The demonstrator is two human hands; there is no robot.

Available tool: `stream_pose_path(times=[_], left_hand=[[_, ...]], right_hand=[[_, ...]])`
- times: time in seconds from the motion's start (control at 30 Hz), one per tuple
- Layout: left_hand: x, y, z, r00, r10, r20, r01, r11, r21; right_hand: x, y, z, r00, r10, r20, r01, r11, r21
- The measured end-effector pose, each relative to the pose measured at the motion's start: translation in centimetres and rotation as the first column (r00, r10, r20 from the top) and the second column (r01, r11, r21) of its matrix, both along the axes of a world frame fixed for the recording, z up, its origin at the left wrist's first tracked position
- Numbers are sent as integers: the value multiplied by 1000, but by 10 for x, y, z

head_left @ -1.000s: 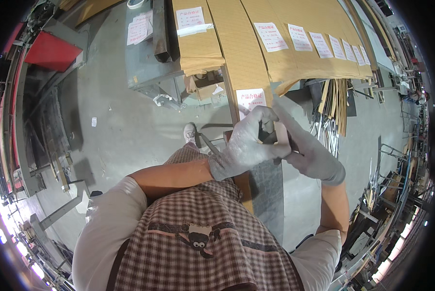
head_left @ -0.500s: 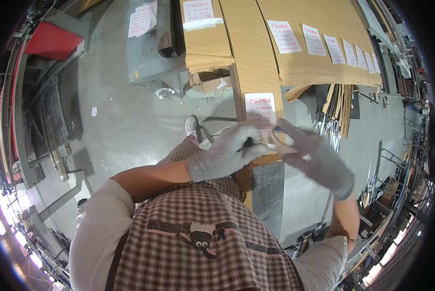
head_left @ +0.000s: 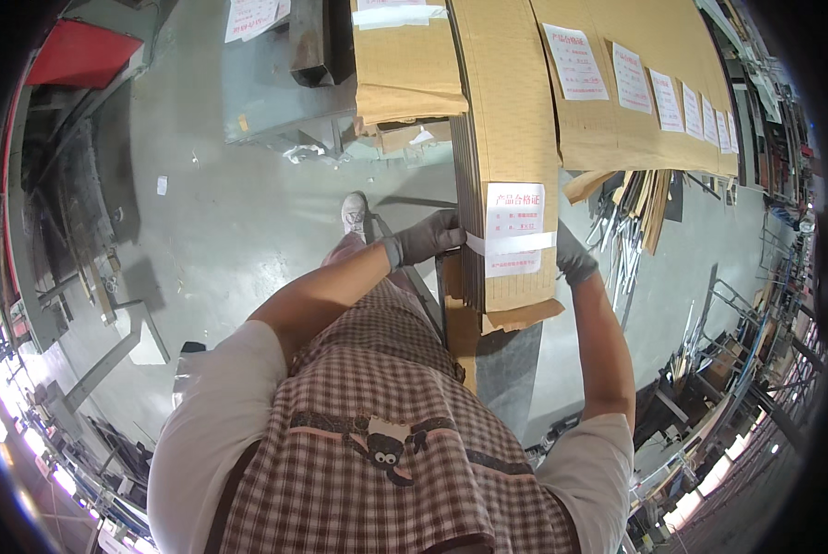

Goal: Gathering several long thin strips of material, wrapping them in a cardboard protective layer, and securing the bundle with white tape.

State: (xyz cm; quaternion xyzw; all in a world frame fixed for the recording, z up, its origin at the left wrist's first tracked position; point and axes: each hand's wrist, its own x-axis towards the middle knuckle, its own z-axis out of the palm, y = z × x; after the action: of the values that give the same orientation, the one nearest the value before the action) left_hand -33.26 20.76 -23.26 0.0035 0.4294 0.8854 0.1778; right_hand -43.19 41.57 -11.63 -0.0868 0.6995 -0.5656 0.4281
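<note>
A long stack of brown cardboard-wrapped pieces stretches away in front of me. On its near end lies a white printed label. A whitish tape strip runs across the label to both side edges. My left hand, in a grey glove, presses its fingers against the left side of the stack at the strip's end. On the opposite side is my right hand, also gloved, against the right edge. The stack hides most of its fingers, and whatever they may hold is out of sight.
More cardboard-wrapped bundles with labels stand at the far right, another at the far left. Beneath hang loose cardboard and metal strips. A grey cabinet is beyond, a red panel at the far left, and metal racks line the right.
The tape strip now crosses the label. My hands have parted from above the stack to its two sides. The tape roll that was in my right hand is no longer visible.
</note>
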Motion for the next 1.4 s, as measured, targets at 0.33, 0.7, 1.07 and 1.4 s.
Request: stream_pose_path(times=[0.33, 0.7, 1.07, 1.4], left_hand=[[0, -73, 48, 877, -308, 368, 472, 696, -541], [-27, 25, 156, 842, -133, -523, -370, 564, -738], [-31, 5, 144, 714, 24, -700, -625, 473, -621], [26, -9, 157, 988, 79, 136, 13, 822, -569]], right_hand=[[72, -62, 71, 498, 269, -825, 304, 836, 456], [23, -27, 166, 900, 187, -394, -48, 940, 337], [-5, 38, -10, 640, 255, -725, 237, 832, 502], [23, 29, 94, 799, 508, -323, -156, 694, 703]])
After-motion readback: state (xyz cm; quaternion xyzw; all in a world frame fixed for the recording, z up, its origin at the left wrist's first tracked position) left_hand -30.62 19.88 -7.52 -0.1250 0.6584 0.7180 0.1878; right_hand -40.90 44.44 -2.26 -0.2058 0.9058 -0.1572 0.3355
